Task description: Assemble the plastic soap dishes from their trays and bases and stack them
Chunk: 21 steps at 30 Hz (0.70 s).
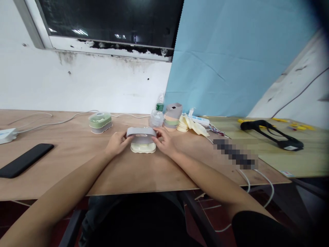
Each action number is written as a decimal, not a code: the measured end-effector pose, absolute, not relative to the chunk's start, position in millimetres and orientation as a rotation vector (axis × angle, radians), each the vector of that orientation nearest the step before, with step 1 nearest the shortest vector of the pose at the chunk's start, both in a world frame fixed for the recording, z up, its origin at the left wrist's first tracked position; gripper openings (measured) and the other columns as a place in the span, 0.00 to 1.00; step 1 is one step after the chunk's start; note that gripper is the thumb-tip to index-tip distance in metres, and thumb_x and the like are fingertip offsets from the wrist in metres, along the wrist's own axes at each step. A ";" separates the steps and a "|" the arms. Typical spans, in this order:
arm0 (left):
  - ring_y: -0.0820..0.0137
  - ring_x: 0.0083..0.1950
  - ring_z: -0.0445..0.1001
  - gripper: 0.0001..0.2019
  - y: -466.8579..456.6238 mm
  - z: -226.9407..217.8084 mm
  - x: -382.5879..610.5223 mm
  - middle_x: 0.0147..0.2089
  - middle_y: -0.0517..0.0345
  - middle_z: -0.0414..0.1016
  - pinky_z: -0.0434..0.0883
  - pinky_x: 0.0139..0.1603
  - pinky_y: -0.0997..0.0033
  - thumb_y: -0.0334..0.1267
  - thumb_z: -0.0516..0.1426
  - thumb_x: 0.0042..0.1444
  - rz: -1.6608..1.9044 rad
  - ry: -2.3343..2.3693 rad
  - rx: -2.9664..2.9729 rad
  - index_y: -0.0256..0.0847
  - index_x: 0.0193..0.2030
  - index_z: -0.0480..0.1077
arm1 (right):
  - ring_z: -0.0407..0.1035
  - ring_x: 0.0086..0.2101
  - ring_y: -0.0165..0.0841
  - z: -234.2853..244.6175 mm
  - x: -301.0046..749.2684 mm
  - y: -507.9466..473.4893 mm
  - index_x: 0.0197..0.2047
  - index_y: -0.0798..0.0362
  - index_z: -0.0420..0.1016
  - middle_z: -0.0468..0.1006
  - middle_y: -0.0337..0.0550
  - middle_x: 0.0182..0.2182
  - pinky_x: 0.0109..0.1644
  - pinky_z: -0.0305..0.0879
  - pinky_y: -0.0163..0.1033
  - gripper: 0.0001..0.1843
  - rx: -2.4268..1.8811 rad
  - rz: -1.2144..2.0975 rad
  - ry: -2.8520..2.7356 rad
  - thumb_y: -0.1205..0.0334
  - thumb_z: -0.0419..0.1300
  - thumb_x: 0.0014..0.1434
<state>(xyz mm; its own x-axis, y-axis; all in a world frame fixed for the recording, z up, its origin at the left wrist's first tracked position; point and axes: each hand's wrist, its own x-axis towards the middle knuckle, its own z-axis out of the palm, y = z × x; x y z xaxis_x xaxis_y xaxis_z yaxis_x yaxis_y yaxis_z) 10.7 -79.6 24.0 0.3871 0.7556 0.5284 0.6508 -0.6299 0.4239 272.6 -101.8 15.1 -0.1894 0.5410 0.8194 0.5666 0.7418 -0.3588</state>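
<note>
Plywood table (60,164), both hands on a grey plastic soap-box half (141,134) at centre.
Left hand (117,143) and right hand (164,141): both grips clenched on its opposite ends. Long axis runs left-right, between the hands, neither clearly nearer. Cream soap-box tray (143,148) sits just on its near side, apparently touching. Green-and-grey soap box (100,122) stands far left; stacked pastel shells (172,118) far right.
</note>
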 end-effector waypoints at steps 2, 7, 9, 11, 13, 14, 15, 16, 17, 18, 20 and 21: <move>0.65 0.34 0.73 0.28 -82.9 23.2 13.0 0.31 0.57 0.75 0.67 0.37 0.68 0.53 0.49 0.61 1.041 1.269 2.475 0.36 0.62 0.63 | 0.68 0.33 0.33 15.4 274.4 -100.4 0.52 0.50 0.69 0.74 0.45 0.39 0.38 0.67 0.40 0.20 -0.976 0.074 -1.795 0.49 0.55 0.61; 0.66 0.33 0.74 0.32 -83.7 18.5 17.3 0.30 0.59 0.75 0.66 0.36 0.70 0.55 0.47 0.61 0.828 1.224 2.510 0.38 0.67 0.56 | 0.65 0.27 0.31 11.6 280.5 -88.5 0.44 0.53 0.74 0.73 0.39 0.26 0.31 0.60 0.35 0.17 -1.248 0.313 -1.841 0.50 0.53 0.62; 0.66 0.33 0.74 0.31 -81.7 17.7 18.3 0.31 0.57 0.76 0.66 0.36 0.70 0.56 0.47 0.61 0.738 1.220 2.518 0.38 0.64 0.62 | 0.65 0.27 0.30 8.0 282.9 -82.5 0.41 0.53 0.75 0.73 0.39 0.25 0.30 0.57 0.34 0.15 -1.359 0.342 -1.922 0.52 0.54 0.61; 0.65 0.34 0.75 0.29 -79.4 17.5 18.8 0.33 0.55 0.77 0.66 0.35 0.69 0.56 0.46 0.61 0.676 1.217 2.531 0.40 0.62 0.65 | 0.65 0.27 0.30 4.2 284.8 -77.4 0.39 0.54 0.76 0.75 0.39 0.26 0.30 0.55 0.33 0.15 -1.419 0.372 -1.995 0.52 0.55 0.60; 0.63 0.35 0.75 0.28 -77.3 17.2 18.9 0.37 0.54 0.78 0.67 0.36 0.68 0.56 0.46 0.61 0.650 1.219 2.545 0.42 0.62 0.65 | 0.66 0.28 0.30 1.4 286.1 -73.6 0.38 0.54 0.76 0.76 0.40 0.28 0.30 0.55 0.33 0.16 -1.425 0.399 -2.031 0.52 0.54 0.61; 0.63 0.36 0.75 0.28 -76.2 16.6 18.8 0.39 0.54 0.79 0.67 0.37 0.68 0.56 0.46 0.62 0.652 1.226 2.546 0.43 0.62 0.65 | 0.66 0.28 0.30 0.6 286.3 -72.0 0.38 0.54 0.76 0.77 0.41 0.29 0.30 0.54 0.33 0.17 -1.424 0.405 -2.035 0.52 0.53 0.61; 0.62 0.38 0.76 0.28 -74.9 15.7 18.8 0.42 0.54 0.79 0.67 0.38 0.67 0.56 0.45 0.62 0.655 1.234 2.543 0.44 0.62 0.66 | 0.66 0.29 0.30 0.1 286.4 -70.6 0.37 0.55 0.76 0.77 0.41 0.29 0.30 0.54 0.33 0.17 -1.429 0.404 -2.033 0.51 0.53 0.61; 0.62 0.40 0.76 0.28 -73.5 14.5 18.8 0.46 0.53 0.79 0.68 0.40 0.67 0.56 0.45 0.62 0.661 1.246 2.535 0.44 0.61 0.66 | 0.66 0.29 0.30 -0.1 286.2 -69.3 0.36 0.55 0.76 0.77 0.40 0.28 0.30 0.54 0.33 0.17 -1.438 0.401 -2.031 0.51 0.52 0.62; 0.61 0.43 0.76 0.27 -71.9 13.1 18.9 0.49 0.53 0.78 0.68 0.42 0.66 0.55 0.45 0.62 0.670 1.259 2.522 0.44 0.61 0.66 | 0.66 0.29 0.30 -0.1 285.9 -68.0 0.34 0.55 0.76 0.76 0.40 0.28 0.30 0.53 0.33 0.18 -1.448 0.395 -2.027 0.51 0.52 0.62; 0.60 0.46 0.76 0.27 -70.2 11.6 18.9 0.52 0.53 0.77 0.68 0.45 0.66 0.55 0.45 0.62 0.674 1.270 2.511 0.44 0.61 0.67 | 0.66 0.28 0.30 0.0 285.4 -66.8 0.33 0.55 0.76 0.75 0.40 0.27 0.30 0.53 0.33 0.18 -1.459 0.394 -2.023 0.51 0.52 0.61; 0.60 0.48 0.75 0.25 -67.0 8.8 19.2 0.53 0.53 0.77 0.69 0.47 0.65 0.54 0.45 0.62 0.662 1.279 2.505 0.46 0.59 0.68 | 0.66 0.28 0.30 0.1 284.6 -64.7 0.30 0.55 0.76 0.75 0.39 0.25 0.29 0.52 0.33 0.19 -1.478 0.412 -2.028 0.51 0.52 0.61; 0.60 0.48 0.75 0.24 -65.7 7.8 19.4 0.51 0.54 0.77 0.69 0.47 0.65 0.53 0.45 0.62 0.652 1.278 2.510 0.47 0.58 0.70 | 0.65 0.28 0.30 -0.1 284.4 -64.0 0.29 0.55 0.76 0.74 0.39 0.25 0.29 0.52 0.33 0.19 -1.485 0.434 -2.037 0.51 0.53 0.61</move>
